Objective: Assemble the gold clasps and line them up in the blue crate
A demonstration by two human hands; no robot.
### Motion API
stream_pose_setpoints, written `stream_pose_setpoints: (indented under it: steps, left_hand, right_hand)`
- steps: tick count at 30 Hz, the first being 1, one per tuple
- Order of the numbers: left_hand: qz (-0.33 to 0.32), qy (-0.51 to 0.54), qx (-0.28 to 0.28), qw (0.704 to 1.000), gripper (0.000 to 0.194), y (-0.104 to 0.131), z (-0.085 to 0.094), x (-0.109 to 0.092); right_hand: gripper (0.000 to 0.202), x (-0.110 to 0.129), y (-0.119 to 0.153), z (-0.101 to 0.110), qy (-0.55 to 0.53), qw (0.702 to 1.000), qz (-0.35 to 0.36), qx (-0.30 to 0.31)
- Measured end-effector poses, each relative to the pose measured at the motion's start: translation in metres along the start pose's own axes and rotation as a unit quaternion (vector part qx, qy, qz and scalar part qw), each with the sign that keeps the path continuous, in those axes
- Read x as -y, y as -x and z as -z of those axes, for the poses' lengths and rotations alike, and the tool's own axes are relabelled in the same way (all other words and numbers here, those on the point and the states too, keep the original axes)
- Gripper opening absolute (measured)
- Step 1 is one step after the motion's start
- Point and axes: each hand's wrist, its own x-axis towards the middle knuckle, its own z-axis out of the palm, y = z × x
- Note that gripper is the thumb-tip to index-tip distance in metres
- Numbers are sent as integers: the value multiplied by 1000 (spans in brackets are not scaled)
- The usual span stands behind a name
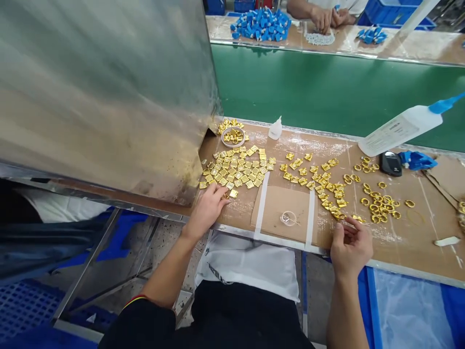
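On the worktop [403, 249]'s left, your left hand [208, 209] reaches the near edge of spread gold square plates [239, 175]. Your right hand [351, 246] curls beside gold fittings [323, 182], gold rings [385, 199] farther right. Whether either grip grasps anything cannot be told.

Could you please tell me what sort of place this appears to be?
Probably an assembly workshop: golden square pieces, golden rings, and another person's hands beside a heap of blue parts.
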Motion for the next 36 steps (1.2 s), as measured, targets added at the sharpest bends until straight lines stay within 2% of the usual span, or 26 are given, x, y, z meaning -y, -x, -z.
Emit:
stream_pose_setpoints:
  steps: [3, 7, 10, 15, 19, 22, 25, 30, 34, 36]
  left_hand:
    - [2, 31, 8, 999, 19, 5, 0, -1]
    - [-3, 71, -11, 997, 21, 15, -4, -6]
    - [-5, 96, -23, 995, 20, 22, -13, -10]
    - [32, 99, -50, 993, 23, 30, -27, -20]
    - [39, 98, 10, 994, 33, 34, -20, -19]
    - [10, 112, 58, 992, 41, 33, -10, -17]
    - [-18, 97, 77, 992, 35, 32, -9, -19]
    - [-30, 25, 27, 999, 14, 36, -27, -25]
    - [-88, -16, -9, 996, 8, 43, -40, -27]
    - [-121, -31, -26, 992, 12, 46, -44, -27]
  right_hand:
    - [45, 1, 1, 0, -16, 999, -14, -30]
    - [40, 12, 8, 4, -68, 990, -26, -123]
    - [36, 25, 15, 5, -105, 986, -30, -125]
    - [34, 37, 22, 3, -130, 988, -34, -72]
    - [33, 36, 25, 0, -152, 987, -43, -34]
    - [31, 37, 27, -1, -162, 986, -42, -20]
    - [27, 41, 30, -3, -189, 981, -34, 17]
    - [21, 45, 31, -8, -206, 970, -14, 131]
    - [23, 49, 20, -7, -193, 950, 64, 238]
    - [19, 52, 13, -7, -175, 942, 106, 266]
